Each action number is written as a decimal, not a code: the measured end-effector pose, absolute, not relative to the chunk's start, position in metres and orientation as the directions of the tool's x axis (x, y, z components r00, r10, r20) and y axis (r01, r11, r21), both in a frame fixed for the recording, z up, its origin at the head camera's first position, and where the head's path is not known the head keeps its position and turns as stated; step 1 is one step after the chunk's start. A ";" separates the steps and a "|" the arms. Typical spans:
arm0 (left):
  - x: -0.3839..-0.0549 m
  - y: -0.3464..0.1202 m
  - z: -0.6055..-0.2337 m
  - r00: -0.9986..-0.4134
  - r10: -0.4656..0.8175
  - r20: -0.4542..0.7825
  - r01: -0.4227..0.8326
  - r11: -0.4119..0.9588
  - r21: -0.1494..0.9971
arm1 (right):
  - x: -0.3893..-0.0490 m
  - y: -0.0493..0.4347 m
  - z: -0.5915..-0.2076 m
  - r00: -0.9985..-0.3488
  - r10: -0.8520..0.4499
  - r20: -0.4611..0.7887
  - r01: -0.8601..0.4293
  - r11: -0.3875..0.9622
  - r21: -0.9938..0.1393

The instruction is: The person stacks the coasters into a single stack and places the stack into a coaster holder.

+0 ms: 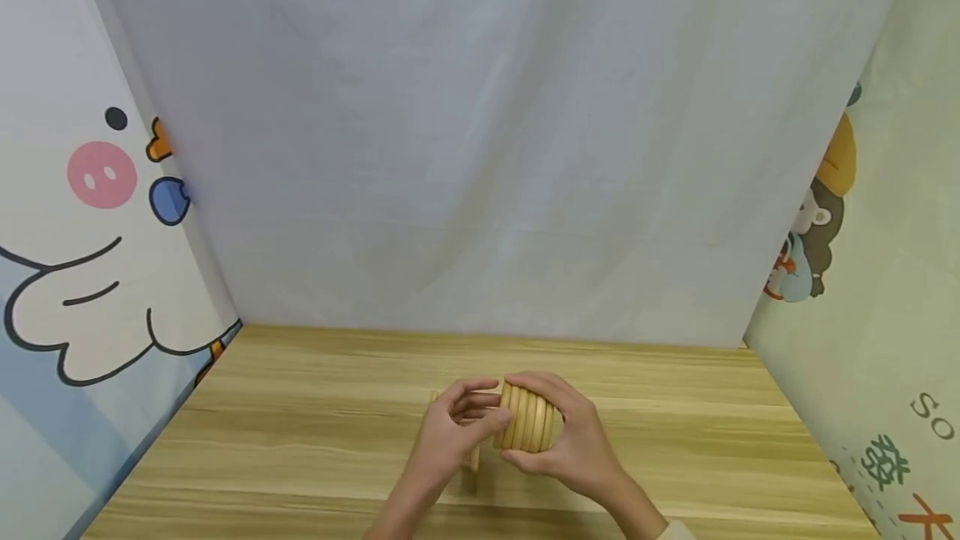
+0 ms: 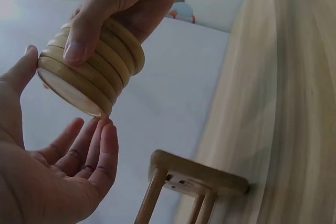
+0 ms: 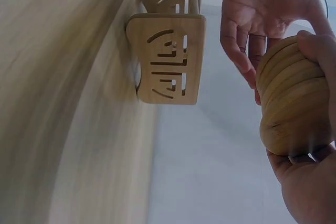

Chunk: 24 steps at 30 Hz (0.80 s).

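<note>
My right hand [image 1: 581, 436] grips a stack of round, light wooden coasters [image 1: 528, 419] lying on its side above the table, thumb and fingers on opposite sides of the rims. At the stack's left end is my left hand [image 1: 444, 437]. In the left wrist view its thumb and fingertips meet opposite edges of the end coaster [image 2: 71, 92], while the palm stays apart from the flat face. A wooden holder [image 3: 142, 51] with cut-out slots in its end panels stands on the table. From the head view, my left hand hides most of it.
The wood-grain tabletop [image 1: 315, 407] runs back to a pale grey curtain [image 1: 480, 148]. On the left hangs a cartoon-printed cloth [image 1: 67, 290], on the right a pale green printed one [image 1: 892, 232].
</note>
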State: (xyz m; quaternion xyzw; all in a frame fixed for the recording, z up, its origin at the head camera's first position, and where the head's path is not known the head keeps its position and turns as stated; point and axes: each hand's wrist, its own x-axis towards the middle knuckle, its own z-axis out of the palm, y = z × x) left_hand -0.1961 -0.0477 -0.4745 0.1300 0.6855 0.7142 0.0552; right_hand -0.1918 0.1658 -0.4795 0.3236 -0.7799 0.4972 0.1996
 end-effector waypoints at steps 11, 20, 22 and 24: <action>-0.215 -0.092 -0.477 -0.917 0.364 0.163 0.147 -0.072 0.987 | -0.207 0.138 -0.472 -0.691 -0.385 0.612 -0.722 0.312 -0.618; -0.225 -0.119 -0.483 -0.906 0.376 0.195 0.187 -0.059 0.981 | -0.216 0.115 -0.473 -0.674 -0.411 0.614 -0.737 0.319 -0.596; -0.227 -0.123 -0.484 -0.905 0.374 0.201 0.192 -0.062 0.979 | -0.218 0.111 -0.473 -0.677 -0.419 0.605 -0.734 0.321 -0.599; -0.228 -0.128 -0.485 -0.904 0.374 0.207 0.196 -0.066 0.978 | -0.219 0.107 -0.474 -0.679 -0.424 0.600 -0.732 0.323 -0.600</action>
